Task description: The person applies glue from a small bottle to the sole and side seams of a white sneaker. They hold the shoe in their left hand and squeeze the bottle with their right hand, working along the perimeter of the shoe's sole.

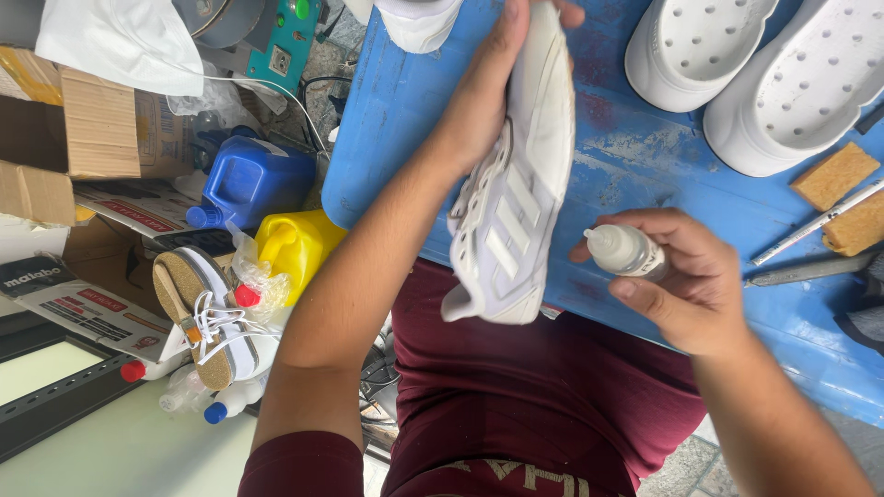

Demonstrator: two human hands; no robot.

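Over on the far left, clutter on the floor: a brown cardboard box point(101, 129), a blue plastic jug point(250, 179) lying beside a glossy yellow jug point(296, 244), and below them a cork-soled shoe point(204, 317) with white laces, tipped on its side.

Now the left hand point(483, 87) — it's wrapped around the sole side of a white sneaker point(516, 184), fingers curled over the front part, gripping it firmly above the blue table point(645, 156). The sneaker's long axis runs nearly up and down the frame, tilted slightly: toe toward the top edge, away from the person, heel down toward the maroon-clad lap. Its side faces the camera, showing 3 smooth stripes over a mesh-like upper, with laces just visible along the left edge. The material looks soft and matte, the shape slim and tapered.

Just right of the heel, the right hand point(691, 290) — closed around a small translucent squeeze bottle point(628, 250), its pointed white nozzle aimed left at the sneaker, near but not touching.

Farther right on the table's scratched, worn paint: 2 chunky white soles point(764, 69) dotted with round holes, 2 tan sponge-like blocks point(847, 198), and slender metal tools point(810, 248) lying between them.
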